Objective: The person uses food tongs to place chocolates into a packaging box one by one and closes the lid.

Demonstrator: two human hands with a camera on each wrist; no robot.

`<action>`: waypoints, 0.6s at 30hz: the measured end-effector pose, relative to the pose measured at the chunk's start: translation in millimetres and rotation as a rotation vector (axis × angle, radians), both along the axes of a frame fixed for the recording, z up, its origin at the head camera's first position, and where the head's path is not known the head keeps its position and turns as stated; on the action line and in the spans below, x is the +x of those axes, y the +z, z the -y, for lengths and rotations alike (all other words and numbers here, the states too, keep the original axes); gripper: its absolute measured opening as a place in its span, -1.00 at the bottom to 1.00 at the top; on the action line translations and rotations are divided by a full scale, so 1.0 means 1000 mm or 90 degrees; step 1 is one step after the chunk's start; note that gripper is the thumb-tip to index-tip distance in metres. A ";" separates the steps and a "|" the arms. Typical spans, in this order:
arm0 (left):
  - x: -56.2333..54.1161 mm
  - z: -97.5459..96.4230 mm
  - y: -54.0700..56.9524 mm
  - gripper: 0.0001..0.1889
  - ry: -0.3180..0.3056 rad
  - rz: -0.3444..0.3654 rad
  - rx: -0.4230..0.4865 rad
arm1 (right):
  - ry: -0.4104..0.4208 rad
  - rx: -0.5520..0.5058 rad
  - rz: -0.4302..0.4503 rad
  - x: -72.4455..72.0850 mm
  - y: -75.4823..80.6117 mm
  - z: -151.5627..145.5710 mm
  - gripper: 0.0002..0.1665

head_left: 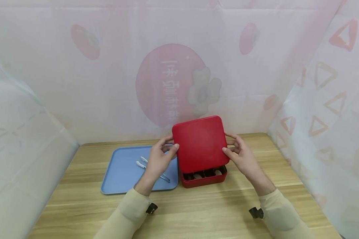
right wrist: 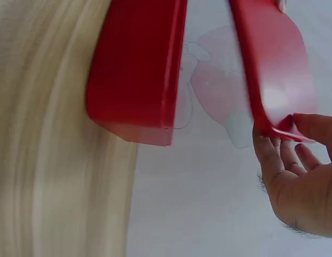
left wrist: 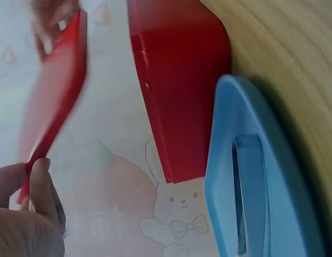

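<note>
A square red lid (head_left: 199, 143) is held up and tilted above a red box (head_left: 204, 181). My left hand (head_left: 161, 157) pinches the lid's left edge between thumb and fingers. At the opposite edge, the thumb and fingers of my right hand (head_left: 241, 155) grip it the same way. Both wrist views show a gap between the lid (left wrist: 58, 88) and the box (right wrist: 136, 64). Through the front of the box, dark compartments with pale round pieces show; the lid hides the rest of the inside.
Left of the box lies a blue tray (head_left: 122, 172), close against it. A pair of tongs (head_left: 164, 178) with white tips rests on the tray, partly behind my left hand. The wooden table (head_left: 197, 212) ends at a printed curtain (head_left: 113, 93) behind and at the sides.
</note>
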State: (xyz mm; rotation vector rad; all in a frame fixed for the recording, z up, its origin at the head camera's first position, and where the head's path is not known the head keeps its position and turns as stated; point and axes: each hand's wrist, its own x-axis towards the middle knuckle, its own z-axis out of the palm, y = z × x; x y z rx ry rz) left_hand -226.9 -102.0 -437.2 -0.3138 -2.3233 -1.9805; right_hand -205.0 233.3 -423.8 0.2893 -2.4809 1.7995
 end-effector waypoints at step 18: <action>-0.002 0.007 -0.021 -0.24 -0.042 0.054 -0.233 | 0.033 0.171 0.083 -0.002 -0.027 0.001 -0.25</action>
